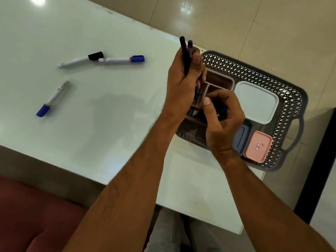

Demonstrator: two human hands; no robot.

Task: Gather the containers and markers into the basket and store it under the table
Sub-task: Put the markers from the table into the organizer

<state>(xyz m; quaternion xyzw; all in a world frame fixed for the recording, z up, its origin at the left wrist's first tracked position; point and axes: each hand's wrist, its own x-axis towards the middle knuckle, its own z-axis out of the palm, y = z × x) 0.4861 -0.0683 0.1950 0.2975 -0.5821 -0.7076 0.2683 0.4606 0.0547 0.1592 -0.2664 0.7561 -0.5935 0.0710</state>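
Dark lattice-patterned plastic basket sits at the right corner of a pale glossy surface, partly overhanging its edge, as a person works over it with both hands. The left hand is curled tight around a bundle of markers held upright, black and blue ends poking above the fist. The right hand hovers over a brown divided organiser tray inside the basket, fingers pinched together on something dark and blue; what it is cannot be told. Beside the tray lie a white rectangular lidded container, a grey-blue lidded container and a pink lidded container. Three white markers lie loose on the surface, well apart from the basket: one black-capped marker, touching a blue-capped marker, and a second blue-capped marker nearer the person.
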